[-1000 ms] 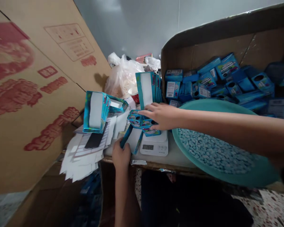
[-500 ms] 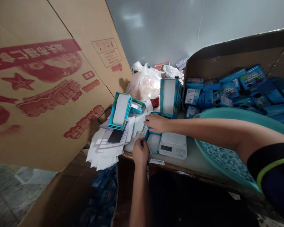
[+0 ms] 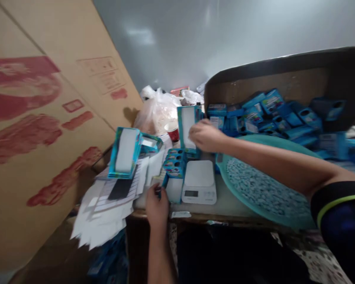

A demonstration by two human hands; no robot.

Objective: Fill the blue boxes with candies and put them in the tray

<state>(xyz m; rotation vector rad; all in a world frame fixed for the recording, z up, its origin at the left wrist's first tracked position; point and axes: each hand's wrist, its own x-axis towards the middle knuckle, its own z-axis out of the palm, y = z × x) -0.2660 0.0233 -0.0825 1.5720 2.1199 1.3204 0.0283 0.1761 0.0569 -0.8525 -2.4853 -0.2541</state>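
Note:
A shallow blue cardboard display tray with a white inside lies at the table's front. Several small blue boxes with dark round holes stand in rows at its far end. My left hand is closed at the tray's left edge, thumb and fingers pinching its wall. My right hand is raised in front of an upright stack of empty trays. Its fingers are bent and blurred, and whatever they may hold is hidden. Close by the tray sits a white digital scale.
A teal basin of pale blue pieces stands right, before a carton of loose blue boxes. Left are more stacked trays, paper sheets, and a large carton. Behind are a red paper cup and plastic bag.
My right hand has left the boxes at the tray and moved up and right. The left hand stays at the tray's edge. The view has shifted to the right.

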